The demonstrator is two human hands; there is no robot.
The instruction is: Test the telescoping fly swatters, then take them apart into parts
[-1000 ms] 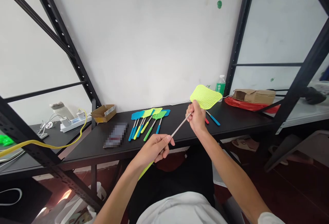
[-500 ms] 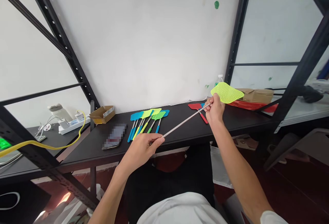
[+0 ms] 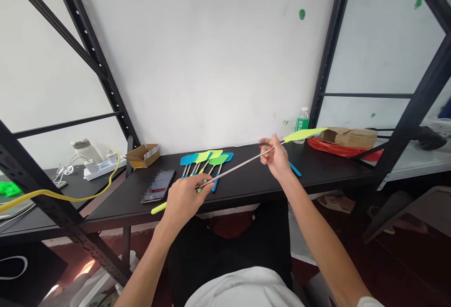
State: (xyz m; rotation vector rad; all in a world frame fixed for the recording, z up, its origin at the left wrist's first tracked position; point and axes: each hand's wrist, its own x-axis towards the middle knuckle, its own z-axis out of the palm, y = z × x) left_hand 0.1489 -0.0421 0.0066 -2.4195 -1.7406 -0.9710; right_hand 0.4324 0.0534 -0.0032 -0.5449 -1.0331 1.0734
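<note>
Left hand (image 3: pixel 185 199), right hand (image 3: pixel 276 157) gripping one swatter (image 3: pixel 239 168), five swatters (image 3: pixel 218 159) beyond

The lime-yellow mesh fly swatter (image 3: pixel 305 134) I hold has a silver metal shaft (image 3: pixel 239 171) and a yellow grip (image 3: pixel 158 208). Beyond it, blue, lime and green mesh swatters (image 3: pixel 207 159) lie on the black tabletop (image 3: pixel 327 171), near a red plastic bag (image 3: pixel 338 148) and a brown kraft-paper parcel (image 3: pixel 348 137).

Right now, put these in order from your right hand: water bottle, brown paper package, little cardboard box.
1. Water bottle, right of the right hand, by the wall.
2. Brown paper package, farther right.
3. Little cardboard box, far left.
</note>
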